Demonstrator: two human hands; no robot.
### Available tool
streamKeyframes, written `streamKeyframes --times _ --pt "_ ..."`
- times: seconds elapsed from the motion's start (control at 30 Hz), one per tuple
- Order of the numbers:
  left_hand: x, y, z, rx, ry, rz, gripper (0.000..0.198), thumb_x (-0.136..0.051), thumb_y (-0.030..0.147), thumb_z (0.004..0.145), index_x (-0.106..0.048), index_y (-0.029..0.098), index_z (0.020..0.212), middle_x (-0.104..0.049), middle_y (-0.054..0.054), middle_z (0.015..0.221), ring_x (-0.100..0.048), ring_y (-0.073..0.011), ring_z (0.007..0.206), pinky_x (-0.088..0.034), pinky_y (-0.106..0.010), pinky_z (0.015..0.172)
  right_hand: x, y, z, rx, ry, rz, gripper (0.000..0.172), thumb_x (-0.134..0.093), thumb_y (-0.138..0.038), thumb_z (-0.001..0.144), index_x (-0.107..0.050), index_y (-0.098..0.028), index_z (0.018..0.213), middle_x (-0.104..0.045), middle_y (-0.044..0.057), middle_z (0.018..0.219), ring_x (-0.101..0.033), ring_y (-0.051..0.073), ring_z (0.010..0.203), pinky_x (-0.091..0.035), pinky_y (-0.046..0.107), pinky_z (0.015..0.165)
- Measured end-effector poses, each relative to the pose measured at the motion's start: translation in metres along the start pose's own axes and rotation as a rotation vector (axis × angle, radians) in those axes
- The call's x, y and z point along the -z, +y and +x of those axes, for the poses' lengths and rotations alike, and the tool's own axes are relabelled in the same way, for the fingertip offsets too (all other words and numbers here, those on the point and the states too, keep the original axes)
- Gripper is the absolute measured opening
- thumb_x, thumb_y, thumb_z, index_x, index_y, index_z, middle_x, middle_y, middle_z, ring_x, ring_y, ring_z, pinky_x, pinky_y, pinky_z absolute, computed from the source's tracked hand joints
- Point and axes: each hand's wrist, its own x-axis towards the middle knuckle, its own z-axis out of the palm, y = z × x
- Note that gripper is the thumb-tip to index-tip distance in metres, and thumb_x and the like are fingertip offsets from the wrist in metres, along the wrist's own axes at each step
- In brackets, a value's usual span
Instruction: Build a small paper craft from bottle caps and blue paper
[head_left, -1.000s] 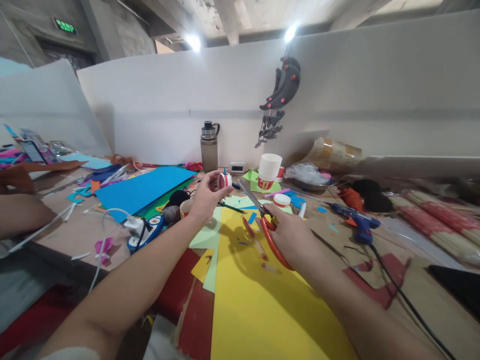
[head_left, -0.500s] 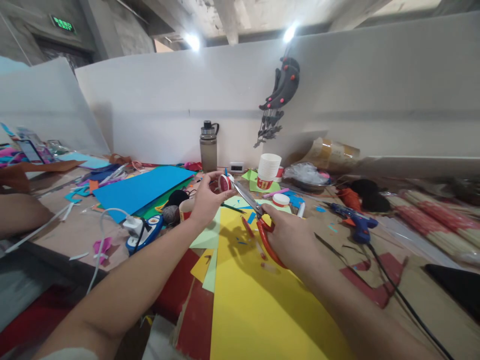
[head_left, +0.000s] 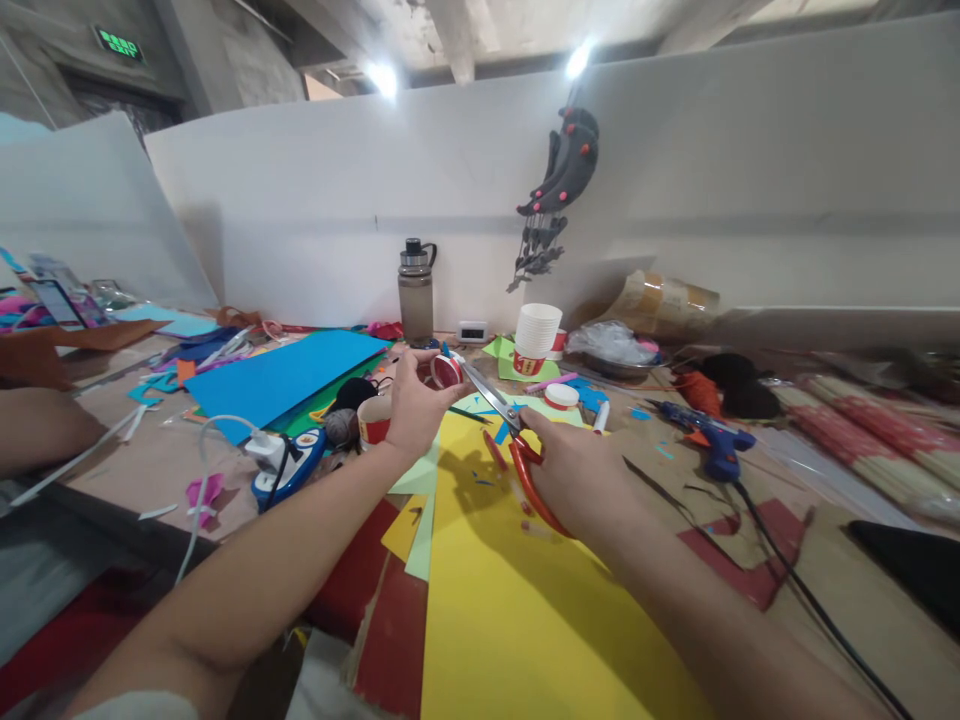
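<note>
My left hand [head_left: 417,405] pinches a small round red-and-white piece [head_left: 447,370] that looks like a cut-down paper cup, with a bit of blue at its top edge. My right hand [head_left: 574,470] is closed round the red handles of a pair of scissors [head_left: 498,403]. The blade tips reach up to the right side of the cup piece; whether they touch it I cannot tell. Below both hands lies a large yellow sheet [head_left: 517,600] with small blue and red scraps on it. Another cut cup ring [head_left: 562,397] rests just beyond my right hand.
A stack of paper cups [head_left: 538,335] and a water bottle [head_left: 416,295] stand at the back. To the left are a blue sheet [head_left: 292,375] and a power strip [head_left: 300,463]. A glue gun [head_left: 712,440] with its cord lies right. Another person's arm [head_left: 49,430] shows far left.
The cup piece has turned in my left hand, showing more of its round opening, and has shifted slightly left. My right hand and the scissors have barely moved.
</note>
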Motion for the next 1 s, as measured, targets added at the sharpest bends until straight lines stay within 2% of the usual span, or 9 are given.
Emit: streamKeyframes --times 0.1,0.27,0.57,1.0 --pt "-0.0005 0.0017 -0.0014 -0.04 0.037 0.073 0.058 -0.089 0.032 0.054 -0.055 0.021 0.1 -0.06 -0.004 0.102 -0.061 -0.0199 0.091 -0.05 -0.034 0.08 0.0014 -0.0017 -0.001 -0.014 -0.048 0.034 0.03 -0.046 -0.028 0.088 -0.062 -0.028 0.114 -0.073 0.006 0.084 -0.066 0.022 0.07 -0.024 0.029 0.054" --pt "-0.0012 0.004 -0.0022 -0.048 0.024 0.127 0.058 -0.088 0.035 0.056 -0.052 0.02 0.099 -0.059 -0.004 0.101 -0.061 -0.0184 0.087 -0.05 -0.034 0.078 0.0008 -0.0015 -0.001 -0.024 -0.058 0.059 0.029 -0.045 -0.029 0.089 -0.062 -0.028 0.112 -0.073 0.006 0.08 -0.065 0.022 0.067 -0.024 0.028 0.053" --pt "-0.003 0.004 -0.001 0.098 -0.101 -0.034 0.067 -0.091 0.031 0.049 -0.049 0.02 0.1 -0.062 -0.005 0.103 -0.066 -0.0204 0.09 -0.055 -0.036 0.079 0.0009 0.0012 0.0016 -0.027 -0.015 0.007 0.029 -0.048 -0.03 0.09 -0.064 -0.026 0.113 -0.074 0.008 0.081 -0.067 0.022 0.072 -0.027 0.028 0.055" --pt "-0.0023 0.0067 -0.0011 0.105 -0.108 -0.063 0.062 -0.09 0.028 0.051 -0.049 0.02 0.097 -0.064 -0.004 0.098 -0.067 -0.0204 0.089 -0.055 -0.036 0.08 -0.005 0.0055 0.0052 -0.037 -0.011 0.024 0.033 -0.046 -0.029 0.088 -0.067 -0.027 0.114 -0.074 0.01 0.078 -0.068 0.026 0.069 -0.03 0.029 0.056"
